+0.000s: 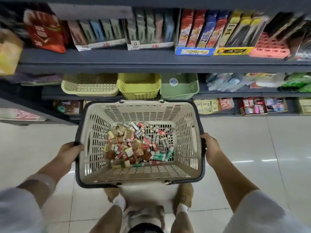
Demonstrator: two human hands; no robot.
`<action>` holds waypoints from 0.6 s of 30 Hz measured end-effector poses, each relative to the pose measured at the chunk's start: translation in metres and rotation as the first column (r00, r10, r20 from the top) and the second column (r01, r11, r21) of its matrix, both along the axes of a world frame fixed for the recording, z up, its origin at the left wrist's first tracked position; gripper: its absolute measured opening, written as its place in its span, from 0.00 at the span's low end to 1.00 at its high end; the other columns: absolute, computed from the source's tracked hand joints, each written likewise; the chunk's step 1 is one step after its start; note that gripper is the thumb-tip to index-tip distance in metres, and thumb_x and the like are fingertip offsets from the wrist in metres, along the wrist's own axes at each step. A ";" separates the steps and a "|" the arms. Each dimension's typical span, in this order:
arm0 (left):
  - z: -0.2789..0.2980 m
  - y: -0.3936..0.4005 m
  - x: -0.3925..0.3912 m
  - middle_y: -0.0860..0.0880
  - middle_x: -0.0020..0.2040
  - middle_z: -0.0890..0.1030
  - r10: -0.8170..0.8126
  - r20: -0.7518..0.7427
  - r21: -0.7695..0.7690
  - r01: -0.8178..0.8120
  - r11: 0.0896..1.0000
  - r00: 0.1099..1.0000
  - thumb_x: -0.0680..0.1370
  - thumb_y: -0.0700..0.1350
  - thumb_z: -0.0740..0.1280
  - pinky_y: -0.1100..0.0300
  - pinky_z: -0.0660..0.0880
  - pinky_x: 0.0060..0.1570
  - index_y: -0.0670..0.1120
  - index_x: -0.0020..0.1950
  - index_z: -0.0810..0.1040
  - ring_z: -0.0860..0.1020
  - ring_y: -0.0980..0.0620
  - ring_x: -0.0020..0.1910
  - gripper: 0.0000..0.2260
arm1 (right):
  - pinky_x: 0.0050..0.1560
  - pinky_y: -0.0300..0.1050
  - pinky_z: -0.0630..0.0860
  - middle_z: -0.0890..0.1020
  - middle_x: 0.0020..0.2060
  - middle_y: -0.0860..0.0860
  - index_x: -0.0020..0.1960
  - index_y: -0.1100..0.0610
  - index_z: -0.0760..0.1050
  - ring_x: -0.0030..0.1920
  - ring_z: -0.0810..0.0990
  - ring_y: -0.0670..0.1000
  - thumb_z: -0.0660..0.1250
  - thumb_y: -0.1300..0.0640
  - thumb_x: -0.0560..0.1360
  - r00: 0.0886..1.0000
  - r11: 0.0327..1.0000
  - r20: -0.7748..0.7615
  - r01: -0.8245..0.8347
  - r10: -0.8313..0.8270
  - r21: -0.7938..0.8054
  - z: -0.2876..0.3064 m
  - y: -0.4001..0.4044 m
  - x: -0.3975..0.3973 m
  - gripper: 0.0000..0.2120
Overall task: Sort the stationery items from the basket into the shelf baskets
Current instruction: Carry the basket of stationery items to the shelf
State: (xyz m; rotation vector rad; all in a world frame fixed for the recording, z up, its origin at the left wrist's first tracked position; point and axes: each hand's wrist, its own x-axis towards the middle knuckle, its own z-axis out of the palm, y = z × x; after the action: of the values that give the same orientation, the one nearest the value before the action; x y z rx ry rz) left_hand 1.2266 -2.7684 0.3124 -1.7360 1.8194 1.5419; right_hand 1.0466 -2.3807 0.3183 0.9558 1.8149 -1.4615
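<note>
Before the shelf, my left hand (70, 153) and right hand (211, 148) grip the basket (139, 170) rims; sorting hasn't started, so next I'd set it down.

Beige slotted basket (185, 145) holds heaped small stationery items (139, 145), perhaps erasers.

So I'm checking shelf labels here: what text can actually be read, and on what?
"family", roughly: yellow box, top shelf; the rest is blurred.
Handwritten price, maybe "2": blue box; unsure.
Red price marks: white trays; unreadable.
White print: red pack; blurred.
Item wrappers in the basket: too small.
</note>
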 end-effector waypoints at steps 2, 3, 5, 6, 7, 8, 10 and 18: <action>-0.018 -0.003 0.002 0.39 0.44 0.76 -0.011 0.002 0.026 0.011 1.000 1.000 0.75 0.32 0.61 0.52 0.69 0.45 0.36 0.50 0.75 0.73 0.43 0.43 0.06 | 0.27 0.39 0.72 0.78 0.30 0.53 0.44 0.58 0.75 0.29 0.77 0.50 0.59 0.57 0.75 1.000 1.000 0.001 0.003 -0.003 -0.001 -0.016 -0.007 0.000 0.08; -0.026 -0.004 0.004 0.38 0.45 0.76 -0.005 0.001 0.033 0.005 0.999 1.000 0.75 0.32 0.61 0.52 0.69 0.46 0.36 0.50 0.74 0.73 0.43 0.43 0.06 | 0.29 0.40 0.72 0.79 0.31 0.54 0.44 0.58 0.76 0.30 0.77 0.51 0.59 0.57 0.75 1.000 1.000 -0.007 0.000 0.000 0.001 -0.024 -0.010 0.001 0.08; -0.040 -0.004 0.008 0.40 0.40 0.77 0.025 -0.003 0.049 -0.024 0.999 1.000 0.75 0.32 0.61 0.54 0.70 0.44 0.36 0.51 0.75 0.73 0.43 0.39 0.07 | 0.33 0.42 0.73 0.78 0.32 0.54 0.42 0.59 0.75 0.31 0.76 0.52 0.58 0.58 0.76 0.999 1.000 -0.038 -0.022 0.023 0.017 -0.039 -0.012 0.004 0.09; -0.047 -0.004 0.010 0.41 0.39 0.77 0.033 -0.004 0.059 -0.033 0.998 0.999 0.75 0.31 0.61 0.55 0.71 0.43 0.36 0.52 0.75 0.74 0.43 0.38 0.08 | 0.36 0.43 0.73 0.77 0.34 0.55 0.44 0.60 0.74 0.33 0.76 0.52 0.57 0.58 0.76 0.998 0.999 -0.056 -0.038 0.039 0.008 -0.045 -0.011 0.006 0.09; -0.052 -0.004 0.012 0.40 0.39 0.77 0.033 -0.007 0.072 -0.032 0.997 0.999 0.75 0.31 0.61 0.55 0.72 0.43 0.35 0.53 0.75 0.74 0.43 0.38 0.08 | 0.39 0.44 0.73 0.76 0.36 0.56 0.46 0.61 0.74 0.35 0.76 0.53 0.57 0.58 0.77 0.996 0.998 -0.066 -0.056 0.055 -0.016 -0.051 -0.011 0.008 0.09; -0.055 -0.005 0.013 0.39 0.41 0.78 0.024 -0.012 0.094 -0.022 0.995 1.000 0.75 0.31 0.61 0.53 0.73 0.46 0.33 0.55 0.74 0.76 0.41 0.41 0.10 | 0.41 0.45 0.73 0.76 0.38 0.57 0.49 0.60 0.74 0.37 0.76 0.53 0.57 0.58 0.77 0.995 0.997 -0.069 -0.072 0.069 -0.039 -0.055 -0.011 0.010 0.09; -0.059 -0.004 0.011 0.38 0.47 0.78 0.004 -0.017 0.139 -0.001 0.990 1.000 0.75 0.30 0.61 0.51 0.71 0.55 0.35 0.59 0.72 0.76 0.39 0.51 0.12 | 0.45 0.44 0.72 0.77 0.45 0.55 0.58 0.56 0.71 0.43 0.78 0.51 0.58 0.58 0.77 0.996 0.997 -0.071 -0.061 0.057 -0.053 -0.059 -0.013 0.011 0.11; -0.066 0.001 0.003 0.36 0.65 0.69 -0.508 0.185 -0.329 0.540 0.775 0.841 0.73 0.32 0.62 0.56 0.66 0.60 0.37 0.66 0.71 0.69 0.40 0.62 0.20 | 0.48 0.36 0.69 0.75 0.61 0.54 0.64 0.57 0.72 0.52 0.75 0.51 0.59 0.59 0.77 0.812 0.797 -0.218 -0.414 0.542 0.441 -0.061 -0.049 0.023 0.16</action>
State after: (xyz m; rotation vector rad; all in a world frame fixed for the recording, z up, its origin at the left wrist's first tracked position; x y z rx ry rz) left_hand 1.2299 -2.7672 0.2469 -1.2073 2.3945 0.9272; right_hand 1.0692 -2.4293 0.2577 0.3445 2.4290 -1.0038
